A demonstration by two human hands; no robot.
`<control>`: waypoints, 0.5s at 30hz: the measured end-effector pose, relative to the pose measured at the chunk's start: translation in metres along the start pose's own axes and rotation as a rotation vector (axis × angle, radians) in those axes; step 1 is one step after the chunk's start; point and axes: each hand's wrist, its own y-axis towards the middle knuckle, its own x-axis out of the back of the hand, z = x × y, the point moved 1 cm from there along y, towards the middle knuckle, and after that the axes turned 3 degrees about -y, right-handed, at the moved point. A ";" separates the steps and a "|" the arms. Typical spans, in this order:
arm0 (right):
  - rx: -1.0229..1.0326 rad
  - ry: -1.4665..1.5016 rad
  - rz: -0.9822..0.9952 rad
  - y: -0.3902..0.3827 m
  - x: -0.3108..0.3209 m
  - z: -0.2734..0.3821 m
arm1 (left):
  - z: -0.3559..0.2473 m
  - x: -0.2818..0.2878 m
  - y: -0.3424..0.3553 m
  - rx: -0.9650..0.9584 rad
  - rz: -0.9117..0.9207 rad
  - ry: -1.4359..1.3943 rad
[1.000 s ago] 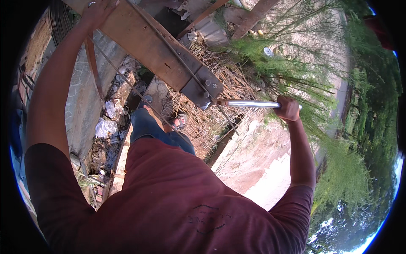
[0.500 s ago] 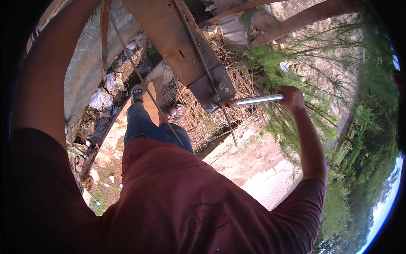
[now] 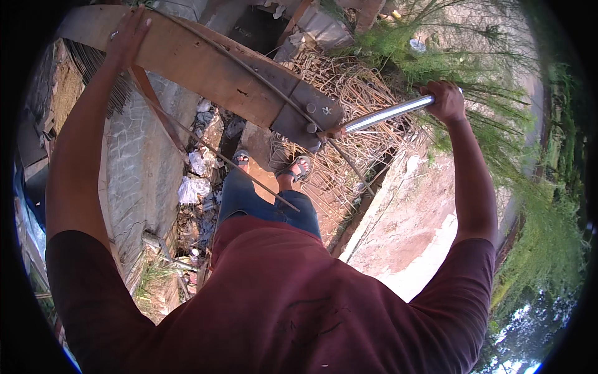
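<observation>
My left hand (image 3: 129, 40) lies on the far left part of a long wooden plank (image 3: 205, 78), fingers stretched out, close to a thin metal rod (image 3: 249, 70) that runs along the plank. My right hand (image 3: 446, 101) is wrapped round the end of a shiny metal pipe handle (image 3: 389, 115). The handle's rusty head meets the rod at a dark metal plate (image 3: 299, 128) on the plank's near end. Round pegs (image 3: 311, 108) stand up from this plate. Past the head, the rod's free end points down and to the right.
A second thin rod (image 3: 237, 167) slants from under the plank toward my jeans. Bent rods (image 3: 367, 93) lie heaped beyond my sandals (image 3: 298, 168). A dark bundle of rods (image 3: 106, 78) hangs below the plank. Litter (image 3: 193, 189) fills a gutter; green branches (image 3: 479, 93) reach in near my right hand.
The view has turned, so the plank lies flatter across it. My left hand, out of view before, now shows on the plank. My right hand keeps its grip on the handle.
</observation>
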 end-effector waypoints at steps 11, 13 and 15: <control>-1.072 0.122 0.103 -0.237 -0.018 0.225 | -0.041 0.028 0.005 0.174 0.063 -0.099; -1.047 0.089 0.061 -0.237 -0.015 0.227 | -0.044 0.032 0.007 0.196 0.076 -0.081; -0.839 0.184 -0.062 -0.240 -0.023 0.189 | -0.050 0.036 0.013 0.184 0.085 -0.072</control>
